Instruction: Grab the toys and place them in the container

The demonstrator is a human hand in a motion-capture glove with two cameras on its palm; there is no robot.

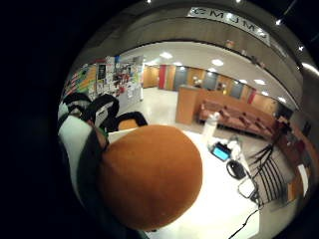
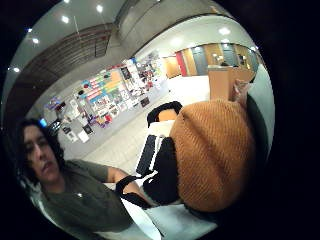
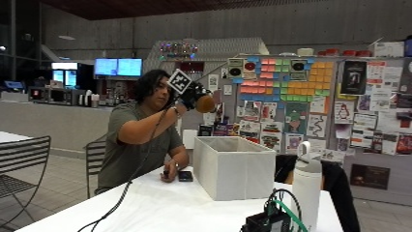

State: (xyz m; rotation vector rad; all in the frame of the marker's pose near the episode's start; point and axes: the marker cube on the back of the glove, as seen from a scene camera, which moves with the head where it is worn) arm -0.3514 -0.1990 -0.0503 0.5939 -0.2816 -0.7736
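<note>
Right arm: raised, elbow bent, forearm angled up toward upper centre of the outside view.
Right hand (image 3: 193, 98): at head height, gloved, fingers curled round an orange toy (image 3: 206, 104).
Left hand (image 3: 169, 175): bare, low, resting at centre-left of the outside view.
Posture: seated, torso facing right.

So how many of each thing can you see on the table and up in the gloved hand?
Orange toy, held up in the right hand: 1
White container: 1
White bottle: 1
Small dark thing by the bare hand: 1
Black device with cables at the near edge: 1
Total: 5
</note>
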